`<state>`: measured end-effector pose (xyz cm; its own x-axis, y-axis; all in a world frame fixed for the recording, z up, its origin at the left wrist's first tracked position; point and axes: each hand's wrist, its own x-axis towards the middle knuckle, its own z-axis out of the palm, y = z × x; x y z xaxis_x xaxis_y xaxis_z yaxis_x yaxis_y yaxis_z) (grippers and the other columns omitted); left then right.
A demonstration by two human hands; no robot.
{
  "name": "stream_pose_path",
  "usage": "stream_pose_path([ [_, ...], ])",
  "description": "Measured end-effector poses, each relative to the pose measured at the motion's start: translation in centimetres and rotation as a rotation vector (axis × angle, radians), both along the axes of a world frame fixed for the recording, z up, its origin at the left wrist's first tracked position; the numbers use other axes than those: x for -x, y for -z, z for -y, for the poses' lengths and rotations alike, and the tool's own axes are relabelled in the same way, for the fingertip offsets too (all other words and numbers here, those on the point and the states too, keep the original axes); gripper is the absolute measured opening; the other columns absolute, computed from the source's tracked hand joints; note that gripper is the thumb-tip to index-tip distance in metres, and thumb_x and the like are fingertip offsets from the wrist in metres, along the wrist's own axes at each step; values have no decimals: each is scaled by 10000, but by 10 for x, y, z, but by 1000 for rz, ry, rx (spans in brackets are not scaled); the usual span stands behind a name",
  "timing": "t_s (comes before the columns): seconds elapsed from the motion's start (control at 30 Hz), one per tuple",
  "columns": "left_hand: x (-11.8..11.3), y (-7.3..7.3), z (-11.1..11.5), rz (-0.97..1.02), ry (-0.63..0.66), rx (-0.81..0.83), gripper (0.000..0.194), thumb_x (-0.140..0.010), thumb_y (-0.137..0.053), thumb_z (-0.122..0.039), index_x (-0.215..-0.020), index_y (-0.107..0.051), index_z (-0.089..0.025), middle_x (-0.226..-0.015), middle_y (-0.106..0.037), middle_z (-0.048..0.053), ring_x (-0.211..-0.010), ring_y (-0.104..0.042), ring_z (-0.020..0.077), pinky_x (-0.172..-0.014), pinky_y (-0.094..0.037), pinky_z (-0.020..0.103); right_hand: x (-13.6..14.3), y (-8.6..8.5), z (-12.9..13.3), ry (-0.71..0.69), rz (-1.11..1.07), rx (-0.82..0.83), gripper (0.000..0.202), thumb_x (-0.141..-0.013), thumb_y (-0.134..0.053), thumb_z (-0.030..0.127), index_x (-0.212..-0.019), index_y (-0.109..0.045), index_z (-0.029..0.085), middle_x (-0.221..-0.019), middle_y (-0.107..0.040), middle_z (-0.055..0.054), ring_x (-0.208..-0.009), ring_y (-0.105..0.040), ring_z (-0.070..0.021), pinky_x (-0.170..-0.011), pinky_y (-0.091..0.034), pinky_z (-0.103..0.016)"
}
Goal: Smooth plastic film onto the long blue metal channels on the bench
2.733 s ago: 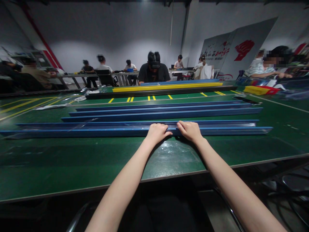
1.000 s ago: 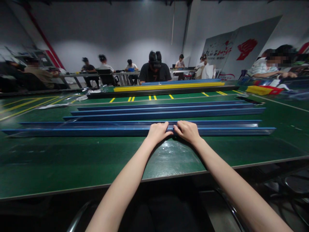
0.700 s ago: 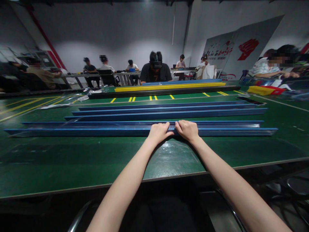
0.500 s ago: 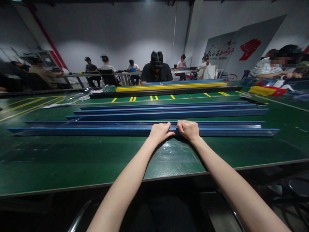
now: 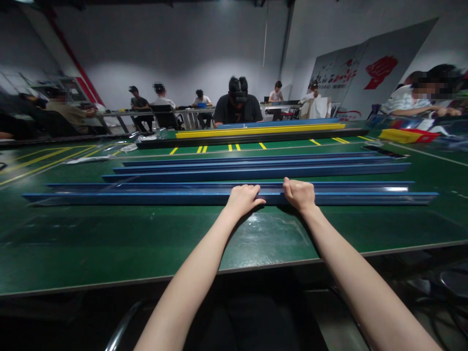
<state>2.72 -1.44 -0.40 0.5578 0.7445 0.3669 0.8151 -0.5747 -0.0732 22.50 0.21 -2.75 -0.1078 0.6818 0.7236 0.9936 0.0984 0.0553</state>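
A long blue channel-shaped strip (image 5: 146, 198) lies across the green table (image 5: 109, 248), nearest to me, with clear film along it. At its middle, my left hand (image 5: 244, 197) is closed over the near edge, thumb pointing right. A short way to the right, my right hand (image 5: 300, 193) grips the same strip in a fist. Bare blue edge shows between the two hands. Just behind lie more long blue strips (image 5: 256, 171), parallel to the near one and touched by neither hand.
Farther back are a black strip (image 5: 256, 138) and a yellow strip (image 5: 259, 130). A dark phone-like object (image 5: 387, 151) lies at the right, near a yellow and red bag (image 5: 405, 136). A person in black (image 5: 237, 105) sits opposite; others sit around.
The near blue strip has shifted to the right. My right hand has moved right with it, widening the gap between my hands, while my left hand has stayed almost in place.
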Motion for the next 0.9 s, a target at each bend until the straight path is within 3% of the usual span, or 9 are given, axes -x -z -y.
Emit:
stream_pose_path([
  [0.37, 5, 1, -4, -13, 10, -14, 353, -746, -569, -508, -917, -554, -199, -952, -644, 23, -908, -572, 190, -710, -417, 273, -26, 1, -1, 155, -36, -13, 534, -846, -271, 314, -480, -603, 109, -500, -595, -131, -414, -459, -128, -464, -175, -265],
  [0.9, 3, -1, -3, -30, 8, 31, 333, -770, -537, -504, -884, -581, -194, -947, -621, 43, -925, -548, 192, -728, -415, 273, -29, 3, 0, 109, -36, -80, 536, -845, -258, 320, -463, -579, 124, -461, -565, -104, -386, -407, -112, -452, -172, -264],
])
